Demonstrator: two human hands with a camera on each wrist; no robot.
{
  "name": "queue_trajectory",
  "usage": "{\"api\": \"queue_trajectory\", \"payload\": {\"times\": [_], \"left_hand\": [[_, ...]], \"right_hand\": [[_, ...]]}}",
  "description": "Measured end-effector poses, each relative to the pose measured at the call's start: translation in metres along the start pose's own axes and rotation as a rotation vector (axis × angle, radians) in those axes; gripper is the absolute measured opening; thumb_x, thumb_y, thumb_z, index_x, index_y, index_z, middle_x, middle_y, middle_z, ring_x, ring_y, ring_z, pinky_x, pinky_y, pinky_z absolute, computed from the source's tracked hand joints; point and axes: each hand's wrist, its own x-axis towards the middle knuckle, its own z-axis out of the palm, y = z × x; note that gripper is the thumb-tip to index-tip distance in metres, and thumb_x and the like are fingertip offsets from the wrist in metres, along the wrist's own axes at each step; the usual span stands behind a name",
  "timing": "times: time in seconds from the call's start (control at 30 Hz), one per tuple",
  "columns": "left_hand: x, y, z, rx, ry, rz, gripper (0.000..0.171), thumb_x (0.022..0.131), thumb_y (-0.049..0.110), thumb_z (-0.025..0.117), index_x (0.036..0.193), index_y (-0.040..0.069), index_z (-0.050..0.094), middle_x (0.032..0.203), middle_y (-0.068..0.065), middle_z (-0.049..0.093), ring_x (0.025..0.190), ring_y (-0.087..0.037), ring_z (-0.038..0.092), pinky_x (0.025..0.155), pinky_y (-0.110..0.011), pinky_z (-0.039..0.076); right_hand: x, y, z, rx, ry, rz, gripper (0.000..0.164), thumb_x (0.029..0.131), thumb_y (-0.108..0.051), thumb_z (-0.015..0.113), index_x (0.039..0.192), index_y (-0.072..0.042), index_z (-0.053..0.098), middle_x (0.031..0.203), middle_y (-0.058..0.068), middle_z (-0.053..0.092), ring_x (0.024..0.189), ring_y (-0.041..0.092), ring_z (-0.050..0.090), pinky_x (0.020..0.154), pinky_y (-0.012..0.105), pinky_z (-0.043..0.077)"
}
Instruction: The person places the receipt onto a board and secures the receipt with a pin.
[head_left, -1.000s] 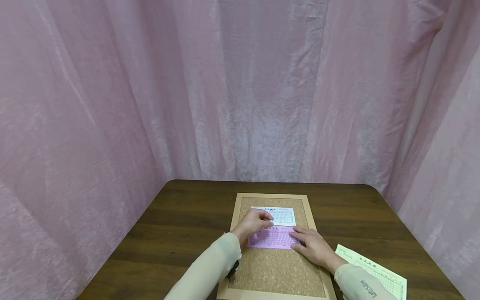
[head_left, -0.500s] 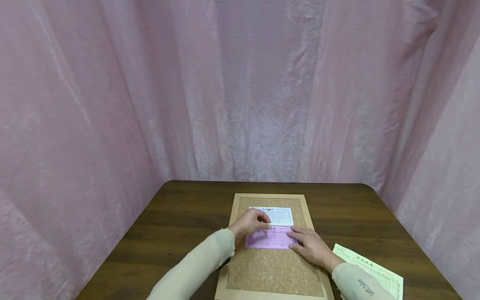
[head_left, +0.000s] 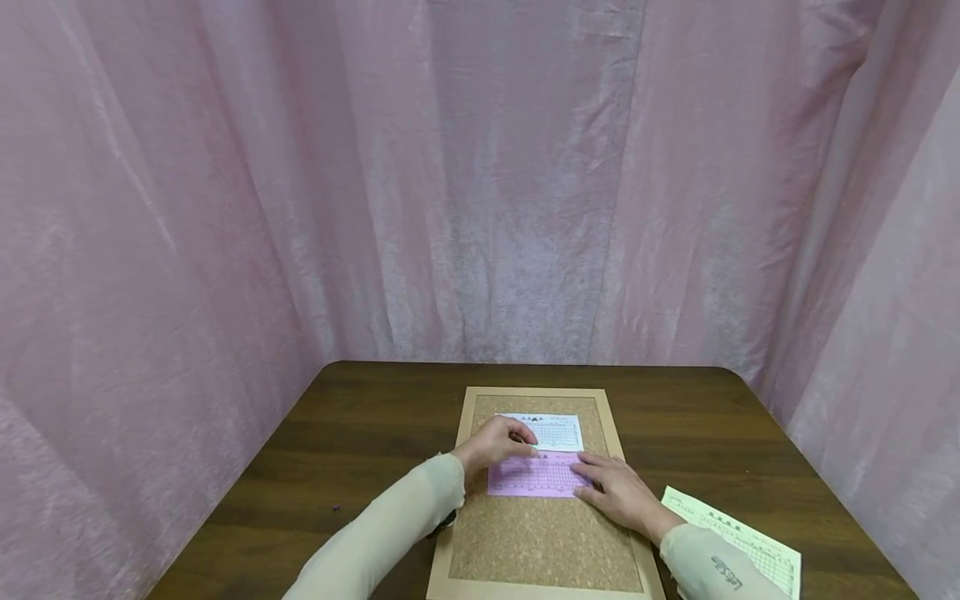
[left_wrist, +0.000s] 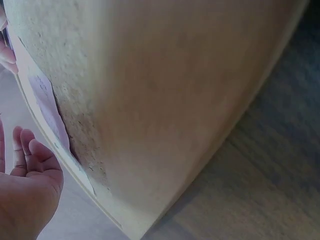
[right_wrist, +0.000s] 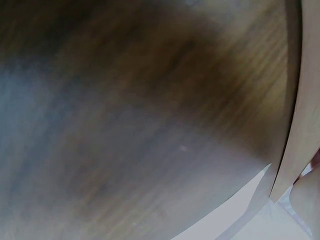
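Head view: left hand, grip unclear, partly hides the white slip; right hand, released, rests on the purple slip.

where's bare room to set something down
Bare: cork below the pink sheet; table left of the board, past the left sleeve, but for a speck; most of the table beyond the green sheet. Crowded: upper cork, where the white sheet and pink sheet lie, with left hand and right hand there.

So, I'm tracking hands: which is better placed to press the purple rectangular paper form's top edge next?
Probably the left hand: its fingertips are at that edge; the right hand rests on the right side of the form.
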Motion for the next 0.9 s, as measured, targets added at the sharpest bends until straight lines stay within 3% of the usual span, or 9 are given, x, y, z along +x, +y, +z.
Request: {"api": "queue_trajectory", "payload": {"times": [0.57,0.9], "left_hand": [[0.011,-0.010,0.000,-0.011,-0.072,-0.016,0.007,0.082,0.005,0.081,0.086,0.004,0.075,0.075,0.003,0.064,0.068,-0.009,0.052,0.059,-0.023,0.041],[0.015,-0.008,0.004,0.019,-0.103,-0.057,0.006,0.082,0.011,0.082,0.085,0.010,0.077,0.075,0.002,0.062,0.070,-0.011,0.050,0.062,-0.026,0.041]], "right_hand": [[0.001,0.000,0.001,0.012,-0.005,-0.013,0.043,0.096,-0.028,0.066,0.130,-0.002,0.064,0.142,0.021,0.052,0.131,0.045,0.045,0.108,0.062,0.028],[0.002,0.001,-0.002,-0.003,-0.018,0.005,0.044,0.097,-0.029,0.065,0.131,-0.002,0.063,0.143,0.020,0.051,0.132,0.043,0.044,0.109,0.062,0.026]]}}
